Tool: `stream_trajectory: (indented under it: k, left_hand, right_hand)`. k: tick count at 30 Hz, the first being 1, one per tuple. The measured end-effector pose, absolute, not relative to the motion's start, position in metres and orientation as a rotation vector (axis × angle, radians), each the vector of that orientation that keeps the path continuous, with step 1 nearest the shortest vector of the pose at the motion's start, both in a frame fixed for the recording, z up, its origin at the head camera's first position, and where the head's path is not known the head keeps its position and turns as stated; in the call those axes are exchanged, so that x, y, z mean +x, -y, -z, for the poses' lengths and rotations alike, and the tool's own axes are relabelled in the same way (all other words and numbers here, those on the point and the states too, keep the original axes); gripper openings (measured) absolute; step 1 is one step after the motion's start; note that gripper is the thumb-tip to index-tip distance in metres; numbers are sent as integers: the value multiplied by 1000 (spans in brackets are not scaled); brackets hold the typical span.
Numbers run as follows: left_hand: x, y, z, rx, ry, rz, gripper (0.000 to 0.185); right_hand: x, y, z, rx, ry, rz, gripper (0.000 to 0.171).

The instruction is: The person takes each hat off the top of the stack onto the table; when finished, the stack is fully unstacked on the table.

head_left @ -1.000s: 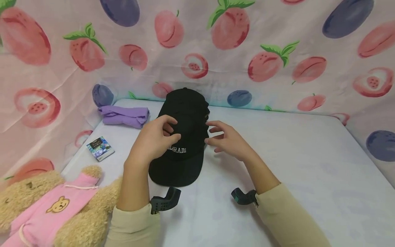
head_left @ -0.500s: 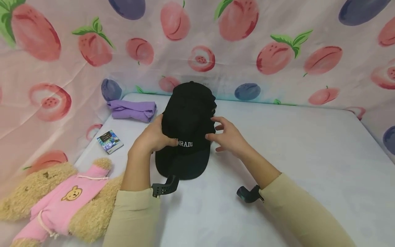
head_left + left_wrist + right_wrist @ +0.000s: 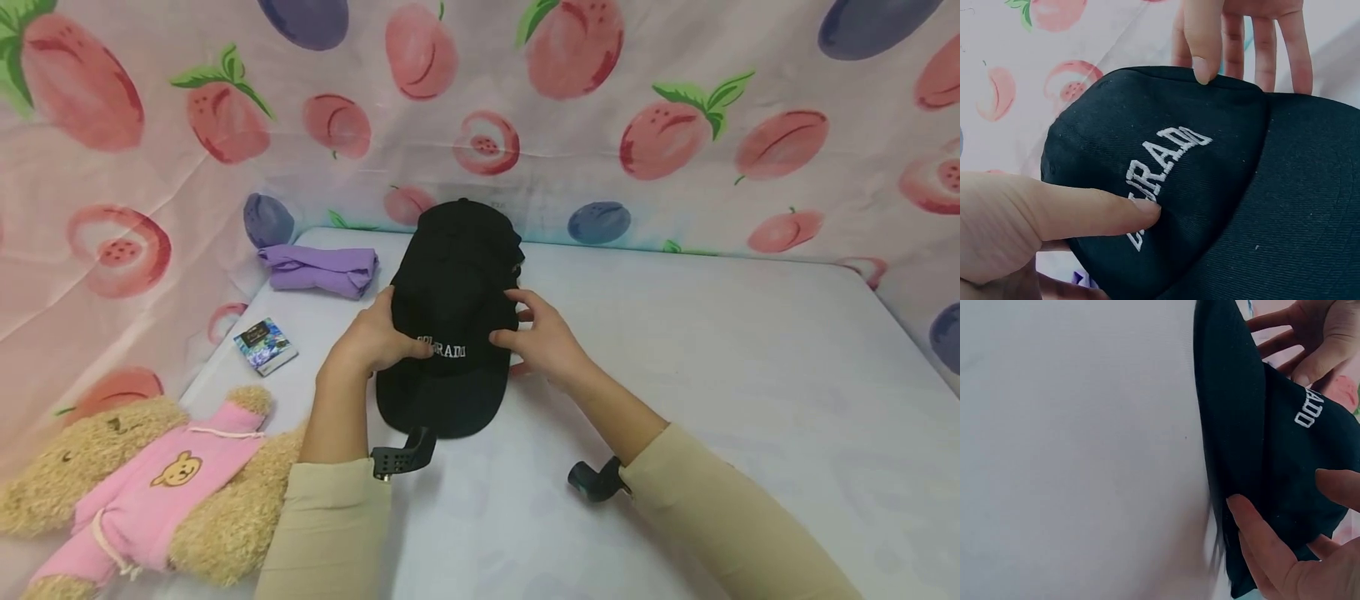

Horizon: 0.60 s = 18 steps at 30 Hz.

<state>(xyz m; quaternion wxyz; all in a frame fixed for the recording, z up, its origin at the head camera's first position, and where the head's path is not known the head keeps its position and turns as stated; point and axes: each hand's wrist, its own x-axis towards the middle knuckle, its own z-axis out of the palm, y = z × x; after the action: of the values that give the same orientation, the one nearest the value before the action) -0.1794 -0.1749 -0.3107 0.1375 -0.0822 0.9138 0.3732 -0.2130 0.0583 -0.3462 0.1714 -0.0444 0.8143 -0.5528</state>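
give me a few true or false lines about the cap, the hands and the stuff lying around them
1. Both hands are on the black cap. True: the left hand holds one side and the right hand the other.
2. The cap's lettering is red. False: it is white.
3. The left thumb lies across part of the lettering. True.
4. The purple cloth lies on top of the cap. False: it lies apart from it, on the white surface near the back corner.
5. The teddy bear wears a blue outfit. False: its outfit is pink.
6. A small packet lies between the bear and the purple cloth. True.
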Motion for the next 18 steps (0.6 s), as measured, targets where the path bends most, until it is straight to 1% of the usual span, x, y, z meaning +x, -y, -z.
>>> stream_trajectory:
  k: [9,18]
  left_hand:
    - [-179,176,312,-258,-2638,-1078,109]
    - [-172,175,298,-222,-2699,-1017,103]
  right_hand:
    - [-211,-60,341,-124,-2282,1602,72]
    - [-209,-61,328,-199,-2274,1636,72]
